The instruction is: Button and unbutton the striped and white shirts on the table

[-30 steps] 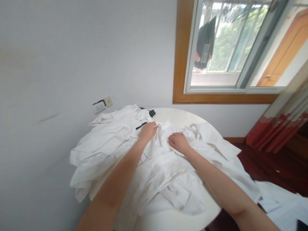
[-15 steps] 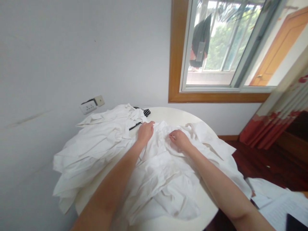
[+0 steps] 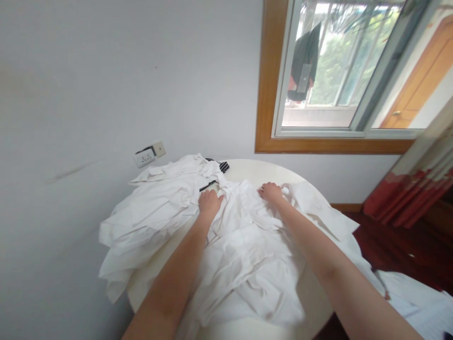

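Note:
A crumpled white garment [image 3: 247,245] lies spread over a round white table [image 3: 255,170]. My left hand [image 3: 208,204] rests on its far left part, fingers curled and pinching the cloth near the collar. My right hand [image 3: 272,192] grips the far edge of the same cloth, fingers bent over it. A second white garment [image 3: 155,208] is heaped to the left and hangs off the table's edge. A black-and-white striped piece [image 3: 222,166] shows behind it.
A grey wall with a socket [image 3: 148,155] stands close behind the table. A wood-framed window [image 3: 339,75] is at upper right. Red curtain [image 3: 414,189] and dark floor lie to the right, with white cloth [image 3: 417,297] at lower right.
Both hands have shifted apart along the garment's far edge: the right hand moved farther and rightward, the left hand drew slightly nearer. The camera swung a little.

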The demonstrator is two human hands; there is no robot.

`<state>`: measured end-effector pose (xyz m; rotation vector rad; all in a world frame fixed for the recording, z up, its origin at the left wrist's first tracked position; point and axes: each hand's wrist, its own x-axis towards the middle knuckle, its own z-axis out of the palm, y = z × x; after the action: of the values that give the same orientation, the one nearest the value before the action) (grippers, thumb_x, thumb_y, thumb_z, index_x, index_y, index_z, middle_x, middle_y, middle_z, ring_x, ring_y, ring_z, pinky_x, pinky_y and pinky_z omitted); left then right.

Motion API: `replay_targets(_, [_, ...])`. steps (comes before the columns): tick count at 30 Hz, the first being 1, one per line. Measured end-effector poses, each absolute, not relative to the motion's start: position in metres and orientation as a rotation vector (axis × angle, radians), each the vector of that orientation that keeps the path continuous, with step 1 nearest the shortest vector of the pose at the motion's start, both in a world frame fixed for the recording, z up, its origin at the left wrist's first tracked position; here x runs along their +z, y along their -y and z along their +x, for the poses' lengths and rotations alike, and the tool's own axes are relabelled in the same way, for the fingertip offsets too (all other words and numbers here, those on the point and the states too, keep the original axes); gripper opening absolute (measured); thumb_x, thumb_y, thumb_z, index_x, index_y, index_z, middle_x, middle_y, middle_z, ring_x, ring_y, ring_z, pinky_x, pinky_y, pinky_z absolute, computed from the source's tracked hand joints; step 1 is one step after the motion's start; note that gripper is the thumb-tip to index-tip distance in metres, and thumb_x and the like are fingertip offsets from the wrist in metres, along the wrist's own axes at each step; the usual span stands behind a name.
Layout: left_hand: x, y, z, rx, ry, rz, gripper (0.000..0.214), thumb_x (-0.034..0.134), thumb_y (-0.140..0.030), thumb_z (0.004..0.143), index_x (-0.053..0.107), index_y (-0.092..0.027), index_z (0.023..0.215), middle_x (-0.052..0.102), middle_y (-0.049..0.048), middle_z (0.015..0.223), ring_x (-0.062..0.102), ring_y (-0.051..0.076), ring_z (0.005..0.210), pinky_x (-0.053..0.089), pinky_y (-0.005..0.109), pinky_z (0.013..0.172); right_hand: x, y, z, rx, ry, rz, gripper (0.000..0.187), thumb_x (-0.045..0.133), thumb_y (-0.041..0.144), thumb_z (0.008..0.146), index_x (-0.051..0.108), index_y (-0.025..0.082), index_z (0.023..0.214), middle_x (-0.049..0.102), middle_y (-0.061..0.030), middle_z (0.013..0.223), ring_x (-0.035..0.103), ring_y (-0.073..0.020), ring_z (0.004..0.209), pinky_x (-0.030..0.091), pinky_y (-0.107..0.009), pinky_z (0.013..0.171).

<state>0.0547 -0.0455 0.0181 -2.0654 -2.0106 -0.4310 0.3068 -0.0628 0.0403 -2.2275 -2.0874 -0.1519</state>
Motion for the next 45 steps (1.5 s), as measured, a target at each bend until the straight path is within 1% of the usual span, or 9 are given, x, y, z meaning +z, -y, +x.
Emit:
replay_targets(4, [0.027,0.047,0.054,-0.47,1.905,-2.136,0.034,0.041,-0.043,0.09,0.057,-0.016,0.103,0.061,0.014,0.105,0.057,0.028,0.102,0.044,0.036,0.082,0.038,0.065,0.302,-0.191,2.233,-2.113,0.032,0.039,0.033,0.093,0.053,0.018,0.118,0.059,-0.0148,0.118,0.052,-0.024,0.114,0.04,-0.034,0.09])
replay_targets(9, [0.031,0.053,0.05,-0.28,1.938,-2.249,0.035,0.039,-0.037,0.093,0.044,-0.013,0.118,0.066,0.0133,0.09,0.065,0.025,0.088,0.047,0.031,0.072,0.04,0.07,0.319,-0.211,2.263,-2.141,0.032,0.035,0.027,0.095,0.045,0.019,0.123,0.067,-0.0128,0.1,0.064,-0.0255,0.094,0.045,-0.035,0.077])
replay_targets(15, [0.024,0.059,0.043,-0.235,1.8,-2.263,0.037,0.04,-0.036,0.092,0.042,-0.013,0.121,0.063,0.0136,0.093,0.064,0.026,0.085,0.047,0.032,0.07,0.035,0.074,0.339,-0.267,2.145,-2.281,0.028,0.033,0.021,0.095,0.049,0.013,0.117,0.067,-0.015,0.09,0.065,-0.0256,0.086,0.045,-0.034,0.072])
replay_targets(24, [0.04,0.041,0.062,-0.865,1.578,-2.258,0.023,0.043,-0.015,0.086,0.058,-0.015,0.103,0.059,0.0109,0.102,0.054,0.023,0.1,0.041,0.035,0.09,0.055,0.076,0.313,-0.463,2.282,-1.85,0.027,0.039,0.027,0.093,0.061,0.018,0.106,0.058,-0.0148,0.112,0.049,-0.0255,0.109,0.035,-0.036,0.089])
replay_targets(30, [0.017,0.031,0.083,-0.701,1.646,-2.447,0.028,0.04,-0.025,0.09,0.067,-0.016,0.087,0.067,0.01,0.09,0.059,0.022,0.091,0.044,0.033,0.085,0.03,0.067,0.286,-0.133,2.395,-1.891,0.033,0.036,0.032,0.095,0.062,0.023,0.113,0.059,-0.0099,0.118,0.053,-0.0219,0.109,0.04,-0.032,0.087])
replay_targets(34, [0.0,0.02,0.085,-0.62,1.61,-2.516,0.031,0.037,-0.025,0.092,0.065,-0.016,0.101,0.067,0.0102,0.106,0.058,0.02,0.105,0.042,0.032,0.093,0.004,0.059,0.284,-0.072,2.328,-1.916,0.044,0.029,0.041,0.097,0.041,0.028,0.138,0.038,-0.0058,0.145,0.035,-0.0223,0.132,0.03,-0.04,0.104])
replay_targets(38, [-0.006,0.007,0.082,-0.518,1.48,-2.64,0.037,0.034,-0.029,0.094,0.054,-0.015,0.123,0.052,0.0112,0.134,0.041,0.02,0.129,0.028,0.035,0.109,-0.001,0.053,0.287,0.027,2.353,-1.886,0.052,0.025,0.047,0.097,0.033,0.024,0.143,0.028,-0.0076,0.15,0.025,-0.0228,0.138,0.021,-0.042,0.11])
replay_targets(42, [-0.004,0.005,0.078,-0.468,1.52,-2.679,0.047,0.039,-0.043,0.092,0.047,-0.016,0.13,0.045,0.0112,0.141,0.034,0.022,0.135,0.024,0.038,0.111,0.023,0.06,0.298,0.118,2.411,-1.71,0.046,0.045,0.038,0.092,0.048,0.018,0.132,0.046,-0.0102,0.139,0.04,-0.0204,0.129,0.028,-0.032,0.106])
replay_targets(45, [0.003,0.014,0.078,-0.572,1.482,-2.643,0.047,0.048,-0.04,0.089,0.047,-0.02,0.131,0.046,0.01,0.14,0.035,0.022,0.133,0.025,0.039,0.111,0.05,0.079,0.309,0.084,2.411,-1.598,0.028,0.047,0.029,0.089,0.065,0.018,0.108,0.065,-0.0081,0.113,0.057,-0.0191,0.104,0.038,-0.027,0.092])
